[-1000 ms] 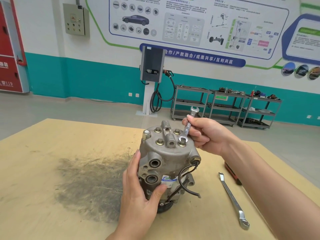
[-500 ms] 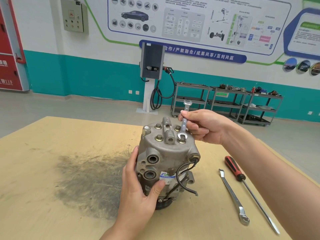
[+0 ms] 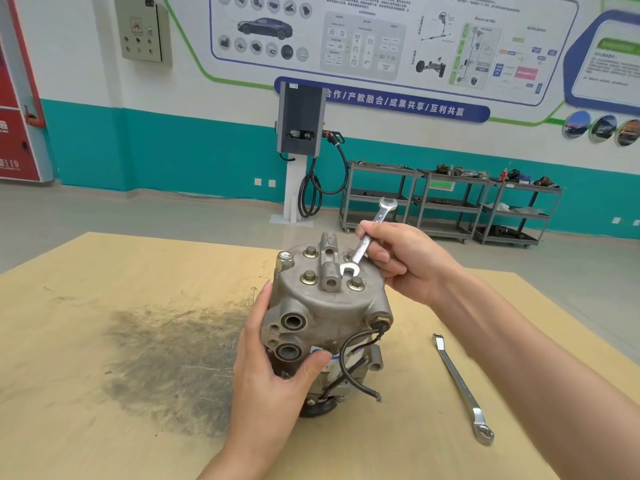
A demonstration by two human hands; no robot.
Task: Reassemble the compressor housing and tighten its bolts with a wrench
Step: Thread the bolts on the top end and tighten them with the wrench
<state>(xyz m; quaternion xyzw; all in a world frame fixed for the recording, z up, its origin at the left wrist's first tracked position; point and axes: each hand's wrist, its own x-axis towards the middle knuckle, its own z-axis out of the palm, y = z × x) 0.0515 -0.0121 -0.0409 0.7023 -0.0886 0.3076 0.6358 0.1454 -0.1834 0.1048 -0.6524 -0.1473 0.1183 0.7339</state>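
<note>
Head view. Tan wooden counter point(image 3: 104, 341) with a dark smudge point(image 3: 173, 362); teal-and-white wall, charger post point(image 3: 300, 133), shelving carts point(image 3: 450, 202). Banner reads 合作/产教融合/成果共享/互利共赢; red cabinet shows "119". Compressor point(image 3: 325, 317) stands upright mid-counter, bolted end up. Left hand point(image 3: 273, 372) grasps its side. Right hand point(image 3: 405, 261) pinches wrench point(image 3: 363, 247), open end down just above near-right bolt point(image 3: 356, 283), shaft tilted up-right. Second wrench point(image 3: 460, 386) lies to the right.

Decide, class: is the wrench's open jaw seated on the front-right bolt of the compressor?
Apart. The head view shows the wrench with its open end just above and left of the bolt, housing visible between them.
</note>
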